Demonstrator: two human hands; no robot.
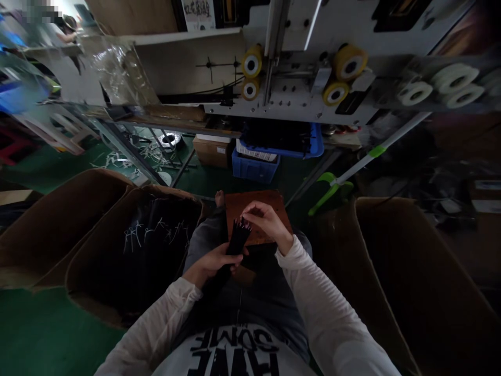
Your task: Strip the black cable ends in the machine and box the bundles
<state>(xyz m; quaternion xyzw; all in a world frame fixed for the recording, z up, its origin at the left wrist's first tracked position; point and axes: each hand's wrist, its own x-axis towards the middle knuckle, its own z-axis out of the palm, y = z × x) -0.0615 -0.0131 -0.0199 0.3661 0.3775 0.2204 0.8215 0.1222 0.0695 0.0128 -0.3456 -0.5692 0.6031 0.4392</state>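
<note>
Left hand point(217, 259) has fingers wrapped round the black bundle point(238, 240), near-left corner of the wooden board point(266, 200). Right hand's point(270, 222) fingers look pinched at the tips, can't tell on what; fiddly, wants steady hold.

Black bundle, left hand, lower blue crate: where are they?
Black bundle point(238, 240): head view, middle of its dark length.
Left hand point(216, 259): head view, thumb side.
Lower blue crate point(253, 171): head view, front wall.

yellow rollers point(350, 62) above; blue crate point(255, 170) beside a cardboard box point(211, 152).
</note>
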